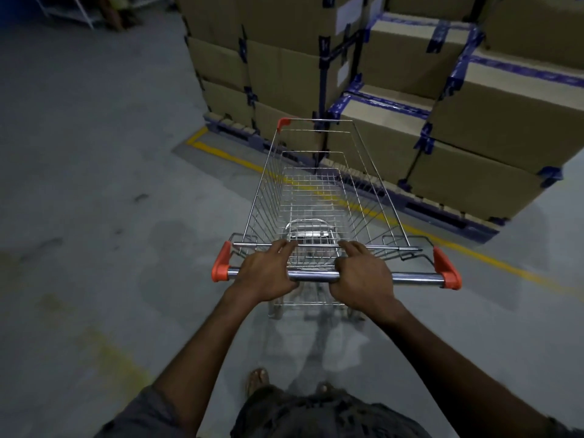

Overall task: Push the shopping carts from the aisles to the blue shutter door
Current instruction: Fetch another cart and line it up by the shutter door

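Observation:
A wire shopping cart (319, 191) with orange corner caps stands in front of me, its basket empty. My left hand (265, 273) grips the chrome handle bar (414, 278) left of its middle, fingers curled over it. My right hand (360, 276) grips the same bar just right of the middle. The cart's nose points toward stacked boxes. A patch of blue shows at the top left corner (12, 4); I cannot tell whether it is the shutter door.
Stacked cardboard boxes (474, 121) with blue tape sit on pallets ahead and to the right. A yellow floor line (493, 260) runs along the pallets. Grey concrete floor (94, 153) spreads to the left. A white rack (79, 11) stands far top left.

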The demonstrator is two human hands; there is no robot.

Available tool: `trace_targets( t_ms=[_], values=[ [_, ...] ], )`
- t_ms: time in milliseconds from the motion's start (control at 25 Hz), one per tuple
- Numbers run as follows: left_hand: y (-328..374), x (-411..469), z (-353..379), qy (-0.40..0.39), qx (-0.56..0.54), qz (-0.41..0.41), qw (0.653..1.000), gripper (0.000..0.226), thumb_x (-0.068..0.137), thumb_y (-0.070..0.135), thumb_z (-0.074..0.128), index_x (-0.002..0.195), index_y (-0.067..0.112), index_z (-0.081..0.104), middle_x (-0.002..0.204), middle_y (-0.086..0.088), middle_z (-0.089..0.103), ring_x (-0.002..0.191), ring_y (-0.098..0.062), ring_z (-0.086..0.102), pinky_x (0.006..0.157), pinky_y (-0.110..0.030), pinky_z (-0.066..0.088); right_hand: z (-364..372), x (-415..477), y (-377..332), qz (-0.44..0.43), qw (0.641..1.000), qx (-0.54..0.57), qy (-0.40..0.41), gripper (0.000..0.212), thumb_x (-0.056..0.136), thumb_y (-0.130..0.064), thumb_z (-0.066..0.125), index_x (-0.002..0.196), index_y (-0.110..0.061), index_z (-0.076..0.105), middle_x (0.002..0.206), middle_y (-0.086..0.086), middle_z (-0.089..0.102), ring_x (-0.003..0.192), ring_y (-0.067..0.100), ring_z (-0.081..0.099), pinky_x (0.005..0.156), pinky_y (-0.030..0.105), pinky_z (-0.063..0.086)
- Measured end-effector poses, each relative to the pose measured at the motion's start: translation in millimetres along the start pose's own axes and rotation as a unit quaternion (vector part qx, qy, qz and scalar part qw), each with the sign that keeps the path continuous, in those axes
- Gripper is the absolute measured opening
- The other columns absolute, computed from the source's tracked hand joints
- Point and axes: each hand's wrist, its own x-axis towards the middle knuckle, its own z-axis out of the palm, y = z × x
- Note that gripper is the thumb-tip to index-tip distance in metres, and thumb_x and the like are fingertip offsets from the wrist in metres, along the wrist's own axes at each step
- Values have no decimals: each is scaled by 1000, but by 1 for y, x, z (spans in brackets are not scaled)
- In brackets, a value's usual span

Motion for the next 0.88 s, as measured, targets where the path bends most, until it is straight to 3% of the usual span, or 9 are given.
trace_targets(
  t_ms=[240, 480, 600, 720, 800, 880],
  values=[
    [-11, -16, -7, -1, -7, -52, 999, 95, 79, 58, 69, 159, 32, 24, 164, 3, 30, 123, -37, 60, 100, -45, 48, -4, 21, -12, -50, 998, -6, -25, 41, 73, -45, 62, 103, -23, 79, 159, -4, 45, 147, 18, 37, 94, 37, 52],
    [-43, -36, -7, 29, -13, -109, 993, 92, 82, 63, 66, 158, 31, 25, 163, 1, 32, 123, -33, 62, 97, -46, 51, 7, 50, -39, -128, 992, -2, 7, 35, 64, -40, 65, 88, -19, 78, 145, -1, 60, 133, 22, 54, 80, 37, 56],
    [-61, -54, -7, 102, -9, -127, 987, 82, 82, 55, 66, 154, 30, 34, 159, 3, 36, 106, -29, 69, 81, -41, 55, 24, 63, -65, -175, 980, 36, 89, 33, 71, -29, 63, 99, -14, 73, 128, 2, 66, 110, 27, 63, 73, 37, 54],
    [-90, -72, -3, 208, 37, -132, 968, 74, 77, 41, 74, 144, 27, 48, 151, 0, 45, 90, -25, 70, 65, -36, 56, 40, 82, -102, -218, 958, 31, 183, 31, 79, -22, 61, 108, -11, 68, 133, 9, 63, 115, 32, 58, 91, 45, 48],
    [-116, -82, 1, 244, 75, -142, 956, 70, 74, 29, 77, 140, 21, 55, 143, -3, 53, 91, -27, 69, 67, -37, 55, 50, 93, -130, -233, 949, 30, 209, 26, 87, -23, 61, 109, -12, 67, 126, 9, 66, 111, 32, 60, 93, 45, 46],
    [-144, -89, 4, 276, 100, -166, 941, 64, 73, 21, 77, 134, 16, 60, 134, -5, 60, 97, -29, 67, 74, -39, 51, 58, 106, -160, -248, 939, 45, 233, 19, 93, -26, 60, 107, -15, 68, 109, 5, 70, 96, 29, 64, 83, 42, 47]
  ],
)
